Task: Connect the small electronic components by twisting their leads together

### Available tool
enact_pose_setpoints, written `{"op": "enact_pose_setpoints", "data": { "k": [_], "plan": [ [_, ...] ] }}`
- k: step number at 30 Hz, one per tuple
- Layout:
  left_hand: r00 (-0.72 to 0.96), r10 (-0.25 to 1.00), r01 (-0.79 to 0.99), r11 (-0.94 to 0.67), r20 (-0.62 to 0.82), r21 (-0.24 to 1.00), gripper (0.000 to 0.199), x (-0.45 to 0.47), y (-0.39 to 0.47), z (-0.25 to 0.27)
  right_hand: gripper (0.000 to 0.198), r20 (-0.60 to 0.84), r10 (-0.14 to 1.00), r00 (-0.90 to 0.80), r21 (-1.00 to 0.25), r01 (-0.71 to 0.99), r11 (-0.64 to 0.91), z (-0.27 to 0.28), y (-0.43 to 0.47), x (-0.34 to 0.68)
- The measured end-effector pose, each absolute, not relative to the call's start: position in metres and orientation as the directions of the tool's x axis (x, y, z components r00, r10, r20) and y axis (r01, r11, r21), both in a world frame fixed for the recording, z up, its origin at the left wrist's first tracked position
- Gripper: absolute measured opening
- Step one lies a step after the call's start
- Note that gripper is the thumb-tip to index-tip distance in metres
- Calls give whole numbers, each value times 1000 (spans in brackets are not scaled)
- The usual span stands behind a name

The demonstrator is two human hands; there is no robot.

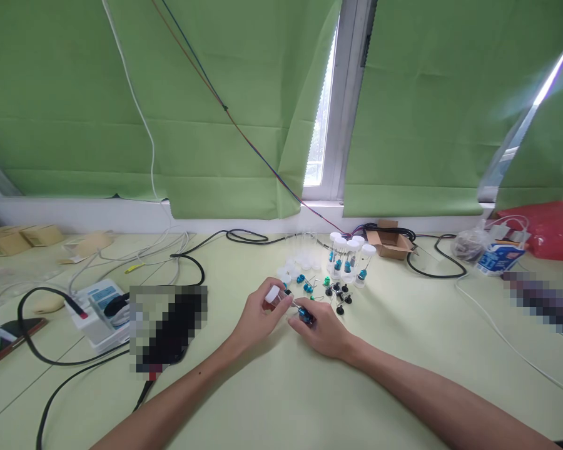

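My left hand (257, 315) is closed around a small clear vial with a white cap (273, 294), held tilted above the table. Close beside it, my right hand (327, 328) grips a blue and black piece with a thin metal shaft (304, 315), which points toward the left hand. Just beyond the hands lie loose blue pieces (308, 288), black pieces with metal pins (340, 309) and a green piece (327, 281). Several capped clear vials (363, 265) stand upright behind them, with blue pieces inside. Loose white caps (288, 272) lie near my left fingers.
Clear tubes (304, 253) stand at the back, partly washed out by glare. An open cardboard box (390, 244) sits by the wall. Black cable (436, 275) loops across the right side. A white power strip (101, 315) and more cables lie at left, near a pixelated dark object (171, 328).
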State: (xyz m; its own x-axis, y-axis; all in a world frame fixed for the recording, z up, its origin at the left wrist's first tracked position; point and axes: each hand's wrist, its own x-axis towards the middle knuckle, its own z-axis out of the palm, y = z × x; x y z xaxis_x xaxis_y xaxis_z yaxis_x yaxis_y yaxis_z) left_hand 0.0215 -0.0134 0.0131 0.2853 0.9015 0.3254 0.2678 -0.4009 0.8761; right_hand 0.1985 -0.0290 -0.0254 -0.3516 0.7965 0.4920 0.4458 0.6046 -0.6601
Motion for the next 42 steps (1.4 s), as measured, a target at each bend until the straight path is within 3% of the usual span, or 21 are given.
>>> {"op": "enact_pose_setpoints", "data": {
  "k": [10,42],
  "plan": [
    [263,920,361,-373,291,855,27,18,-10,9,30,533,761,-371,-588,484,648,-28,-30,199],
    [143,937,398,-348,317,849,31,22,-17,8,30,544,738,-399,-505,547,668,-30,-31,198]
  ]
}}
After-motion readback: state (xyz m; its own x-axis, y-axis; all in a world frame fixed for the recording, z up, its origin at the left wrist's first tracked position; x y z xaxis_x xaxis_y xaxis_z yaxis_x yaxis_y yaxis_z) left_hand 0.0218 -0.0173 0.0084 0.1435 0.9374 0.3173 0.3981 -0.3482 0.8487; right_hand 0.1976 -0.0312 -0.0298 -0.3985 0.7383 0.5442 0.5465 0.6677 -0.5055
